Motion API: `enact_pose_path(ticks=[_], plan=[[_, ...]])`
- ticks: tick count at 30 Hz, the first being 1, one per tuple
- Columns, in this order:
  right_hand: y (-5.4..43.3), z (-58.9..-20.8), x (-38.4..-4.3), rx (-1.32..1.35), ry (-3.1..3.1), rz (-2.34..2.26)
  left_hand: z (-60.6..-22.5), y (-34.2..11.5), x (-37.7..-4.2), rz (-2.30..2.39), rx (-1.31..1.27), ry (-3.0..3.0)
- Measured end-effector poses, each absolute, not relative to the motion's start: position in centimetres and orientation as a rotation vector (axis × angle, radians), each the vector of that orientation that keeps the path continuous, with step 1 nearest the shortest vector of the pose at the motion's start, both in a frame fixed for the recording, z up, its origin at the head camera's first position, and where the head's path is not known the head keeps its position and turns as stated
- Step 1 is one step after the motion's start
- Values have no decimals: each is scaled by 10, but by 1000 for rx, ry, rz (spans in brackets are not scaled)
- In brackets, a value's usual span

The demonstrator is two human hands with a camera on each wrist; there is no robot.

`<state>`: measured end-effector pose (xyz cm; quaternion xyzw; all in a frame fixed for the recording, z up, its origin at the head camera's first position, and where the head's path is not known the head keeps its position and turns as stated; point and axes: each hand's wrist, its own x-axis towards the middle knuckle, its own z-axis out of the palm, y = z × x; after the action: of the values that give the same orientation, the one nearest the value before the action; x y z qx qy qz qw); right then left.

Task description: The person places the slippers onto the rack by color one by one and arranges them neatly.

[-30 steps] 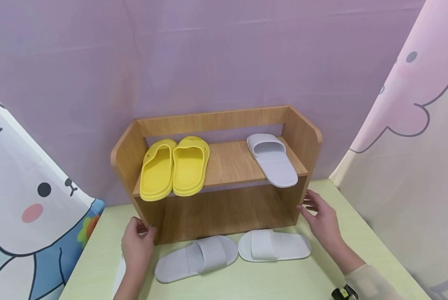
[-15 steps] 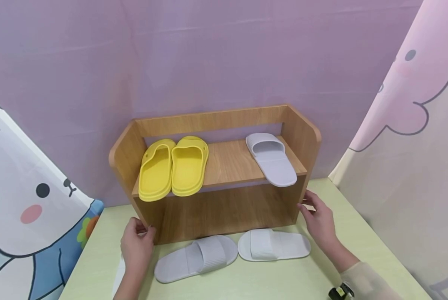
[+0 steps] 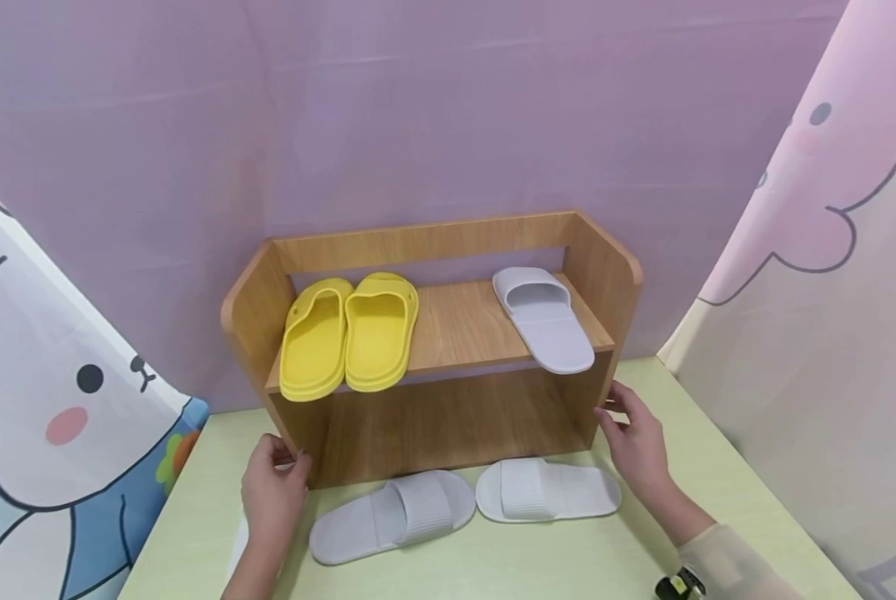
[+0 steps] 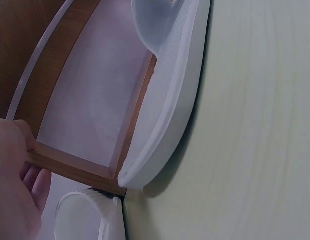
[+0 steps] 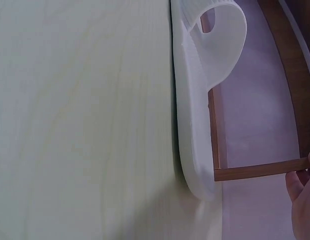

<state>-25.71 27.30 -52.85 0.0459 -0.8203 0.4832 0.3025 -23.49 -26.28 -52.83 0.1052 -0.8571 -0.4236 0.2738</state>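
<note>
A small wooden shoe rack (image 3: 455,329) with two levels stands against the purple backdrop. Its left side panel is pinched near the lower front edge by my left hand (image 3: 273,487). On the opposite panel, my right hand (image 3: 635,433) holds the front edge between thumb and fingers. A pair of yellow clogs (image 3: 378,346) sits at the left of the upper shelf. One pale grey slide slipper (image 3: 548,329) lies at that shelf's right, toe strap to the back. Before the rack, a grey slipper (image 3: 350,529) and a whiter slipper (image 3: 578,492) lie crosswise on the table.
The light wood-grain table (image 3: 538,558) carries everything. Another white slipper (image 4: 82,220) shows outside the rack's left side in the left wrist view, mostly covered by my forearm in the head view. Cartoon-printed cloths hang on both sides.
</note>
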Motion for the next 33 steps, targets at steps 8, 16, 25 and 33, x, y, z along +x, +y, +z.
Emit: enact_pose_path(ticks=[8,16,25,33], plan=[[272,-529,-256,120,-2186,1284,-529,-268,-234,-1209,240,-2294],[272,-532,-257,119,-2178,1279,-530,-282,-226,-1155,201,-2417],[270,-530,-256,115,-2171,1273,-525,-305,-208,-1040,202,-2560],[268,-528,-256,115,-2166,1273,-529,-308,-197,-1016,139,-2633]])
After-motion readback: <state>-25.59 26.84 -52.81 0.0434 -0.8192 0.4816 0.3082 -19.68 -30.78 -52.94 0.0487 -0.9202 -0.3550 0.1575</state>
